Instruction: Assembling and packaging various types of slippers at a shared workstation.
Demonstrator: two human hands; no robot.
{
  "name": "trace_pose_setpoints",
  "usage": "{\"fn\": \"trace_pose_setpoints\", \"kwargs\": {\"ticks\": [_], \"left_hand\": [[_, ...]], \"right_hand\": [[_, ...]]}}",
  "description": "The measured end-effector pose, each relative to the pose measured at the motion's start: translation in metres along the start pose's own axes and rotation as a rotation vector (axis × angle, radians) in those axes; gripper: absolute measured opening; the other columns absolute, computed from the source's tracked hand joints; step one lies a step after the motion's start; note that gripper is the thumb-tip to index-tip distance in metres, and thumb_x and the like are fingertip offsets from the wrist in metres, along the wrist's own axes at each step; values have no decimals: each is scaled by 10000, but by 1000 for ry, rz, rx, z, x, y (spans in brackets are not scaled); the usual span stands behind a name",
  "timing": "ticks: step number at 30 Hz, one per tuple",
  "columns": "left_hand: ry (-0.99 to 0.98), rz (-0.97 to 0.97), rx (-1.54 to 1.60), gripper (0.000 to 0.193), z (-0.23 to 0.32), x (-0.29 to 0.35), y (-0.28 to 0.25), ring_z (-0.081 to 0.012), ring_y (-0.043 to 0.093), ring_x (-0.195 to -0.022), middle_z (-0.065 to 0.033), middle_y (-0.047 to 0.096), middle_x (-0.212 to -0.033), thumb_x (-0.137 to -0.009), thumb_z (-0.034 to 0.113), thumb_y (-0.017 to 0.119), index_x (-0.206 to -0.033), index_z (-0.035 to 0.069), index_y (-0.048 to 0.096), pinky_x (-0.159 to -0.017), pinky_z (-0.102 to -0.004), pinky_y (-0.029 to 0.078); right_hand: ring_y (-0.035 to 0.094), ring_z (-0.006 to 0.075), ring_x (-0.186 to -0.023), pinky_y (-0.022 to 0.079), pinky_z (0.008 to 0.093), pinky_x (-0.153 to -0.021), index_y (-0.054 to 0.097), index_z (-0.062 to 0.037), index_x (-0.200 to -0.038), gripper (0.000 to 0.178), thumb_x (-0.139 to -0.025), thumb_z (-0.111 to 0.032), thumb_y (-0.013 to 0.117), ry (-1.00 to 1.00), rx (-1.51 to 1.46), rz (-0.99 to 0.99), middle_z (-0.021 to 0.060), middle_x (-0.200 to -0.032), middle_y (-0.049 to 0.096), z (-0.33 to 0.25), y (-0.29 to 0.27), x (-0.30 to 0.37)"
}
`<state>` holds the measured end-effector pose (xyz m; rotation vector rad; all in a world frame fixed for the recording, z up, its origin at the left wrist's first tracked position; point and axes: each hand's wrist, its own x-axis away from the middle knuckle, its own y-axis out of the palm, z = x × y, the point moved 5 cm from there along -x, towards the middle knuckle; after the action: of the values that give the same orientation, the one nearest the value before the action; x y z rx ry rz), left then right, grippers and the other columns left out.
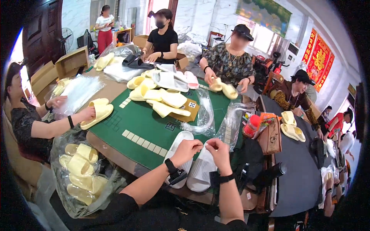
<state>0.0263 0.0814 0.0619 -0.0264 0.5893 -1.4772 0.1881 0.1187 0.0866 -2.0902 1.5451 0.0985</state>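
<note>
A pair of white slippers lies side by side at the near edge of the green table mat, the left slipper [182,139] partly covered by my left hand and the right slipper [200,178] more fully in sight. Over their far ends, my left hand [189,150] is closed with thumb and fingertips pinched together. Close beside it, my right hand [219,151] makes a similar pinch. Whatever sits between the fingertips is too small to make out. Just beyond my hands lie clear plastic bags [231,127] and a bundle of clear plastic [206,113].
A pile of cream and white slippers [165,96] covers the mat's middle. Left of me stands a clear bag of cream slippers [83,173]. To the right are a red-lidded jar [251,126], a brown bag [269,135] and a black bottle [271,173]. Co-workers handle slippers around the table.
</note>
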Motion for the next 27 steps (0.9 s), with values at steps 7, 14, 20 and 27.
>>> {"fn": "trace_pose_setpoints", "kwargs": {"ticks": [7,14,20,27], "left_hand": [[-122,173,296,135,-34,15,-10,-97,633,-672,-37,691,-758,-962,116,664,-1010,2,719,-612,-262,509],[-171,171,496,147,-27,12,-7,-89,624,-812,-39,692,-891,-954,101,687,-1017,-30,704,-744,-254,518],[-148,180,266,88,-33,21,-15,-93,614,-797,-38,677,-868,-928,40,668,-963,-40,673,-728,-256,505],[-209,150,408,68,-35,19,-6,-81,587,-763,-18,654,-860,-932,46,663,-968,-9,646,-702,-240,471]], "right_hand": [[621,89,-752,494,247,-686,675,5,-958,131,-842,-2,735,122,-184,-154,16,-812,676,36,37,3],[616,109,-807,500,283,-704,682,-5,-962,98,-893,-69,709,-1,-44,-137,44,-851,673,25,31,2],[604,118,-754,504,293,-694,652,-12,-976,121,-913,-104,697,5,-186,-105,66,-795,644,40,47,10],[602,183,-738,490,326,-680,620,0,-934,105,-896,-68,690,-25,-168,-39,87,-794,613,45,40,14]]}}
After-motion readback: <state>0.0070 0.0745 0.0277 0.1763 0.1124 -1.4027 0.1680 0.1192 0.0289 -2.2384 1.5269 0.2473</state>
